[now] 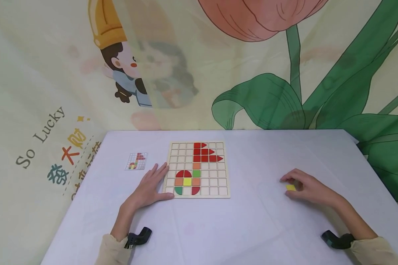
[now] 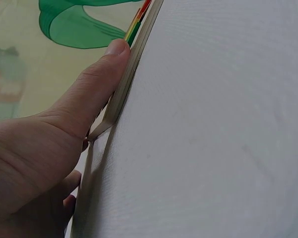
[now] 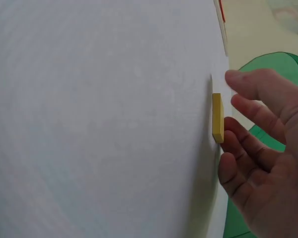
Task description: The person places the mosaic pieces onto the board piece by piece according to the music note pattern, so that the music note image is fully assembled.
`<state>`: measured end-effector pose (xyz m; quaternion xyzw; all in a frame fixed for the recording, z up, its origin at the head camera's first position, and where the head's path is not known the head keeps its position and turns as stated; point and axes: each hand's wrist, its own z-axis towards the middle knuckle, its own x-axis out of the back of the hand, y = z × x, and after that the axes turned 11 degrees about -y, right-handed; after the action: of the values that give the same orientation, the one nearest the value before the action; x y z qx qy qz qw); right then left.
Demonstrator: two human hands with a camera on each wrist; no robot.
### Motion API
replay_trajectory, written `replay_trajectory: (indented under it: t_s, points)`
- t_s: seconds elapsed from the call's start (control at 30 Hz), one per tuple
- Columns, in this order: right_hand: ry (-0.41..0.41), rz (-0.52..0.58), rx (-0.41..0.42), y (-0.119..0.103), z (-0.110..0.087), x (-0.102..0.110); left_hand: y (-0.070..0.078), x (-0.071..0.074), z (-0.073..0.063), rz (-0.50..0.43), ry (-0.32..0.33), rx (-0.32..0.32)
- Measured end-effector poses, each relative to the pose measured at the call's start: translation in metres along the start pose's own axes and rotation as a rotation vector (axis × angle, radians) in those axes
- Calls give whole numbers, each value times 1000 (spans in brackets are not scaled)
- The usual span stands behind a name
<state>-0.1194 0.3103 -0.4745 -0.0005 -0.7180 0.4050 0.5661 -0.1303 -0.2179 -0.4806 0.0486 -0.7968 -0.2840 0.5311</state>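
Observation:
My left hand (image 1: 150, 187) lies at the near left corner of a square wooden grid board (image 1: 215, 187). Its straight fingers touch the left side, and the thumb (image 2: 89, 89) lies along the front edge. On the board's squares are several red pieces (image 1: 197, 152), with orange, green and yellow (image 1: 187, 181) pieces below them. Off to the right, my right hand (image 1: 310, 187) is low over the table around a yellow square block (image 3: 217, 119). Its fingers are loosely bent; in the right wrist view the thumb tip stands apart from the block.
A small printed card (image 1: 136, 161) with a coloured grid picture lies left of the board. Both rest on a table with a white cloth (image 1: 252, 221). Behind the table hangs a printed backdrop (image 1: 185, 117) with a large flower and leaves.

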Motion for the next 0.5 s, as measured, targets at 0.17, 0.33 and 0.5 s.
replay_trajectory:
  t_s: [0.17,0.33,0.5]
  points:
    - [-42,-3,18,5,-2,3,-1,0,0,6,11,-2]
    - [-74,-30,3,9,-5,8,-1,0,-1,17,5,5]
    - [-43,-60,-4,10,-8,10,0,0,-1,14,3,5]
